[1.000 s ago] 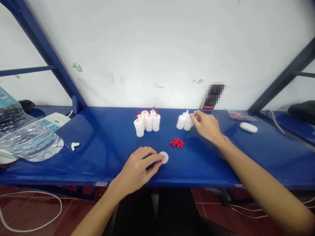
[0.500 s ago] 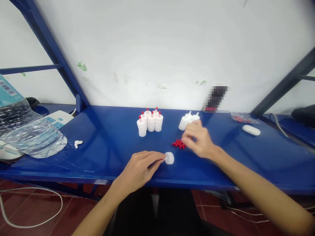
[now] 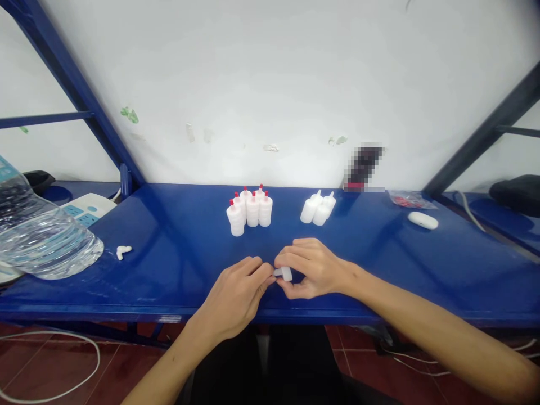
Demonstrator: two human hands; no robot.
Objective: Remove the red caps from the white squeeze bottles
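Observation:
My left hand [image 3: 242, 289] is closed in a pinch at the slim tip of a white nozzle cap [image 3: 287, 273], low over the blue table's front. The small red tip cap that showed between its fingertips earlier is hidden now. My right hand [image 3: 312, 270] grips the wide base of the nozzle cap between thumb and fingers, the nozzle pointing left. Behind the hands stand several white bottles [image 3: 252, 211] with red tips. To their right is a group of white bottles [image 3: 320, 212] with bare nozzles. The loose red tip caps are out of sight behind my right hand.
A large water bottle [image 3: 50, 242] lies at the left, by a power strip [image 3: 90, 208]. A white earbud [image 3: 124, 251] is near it. At the right are a white case [image 3: 423, 220] and a plastic bag [image 3: 411, 199] with red pieces. The table's front edge [image 3: 169, 315] runs below my hands.
My right hand has moved left and toward me, from the red tip caps to the nozzle cap, and has taken hold of it. My left hand keeps its pinch. The view has shifted slightly.

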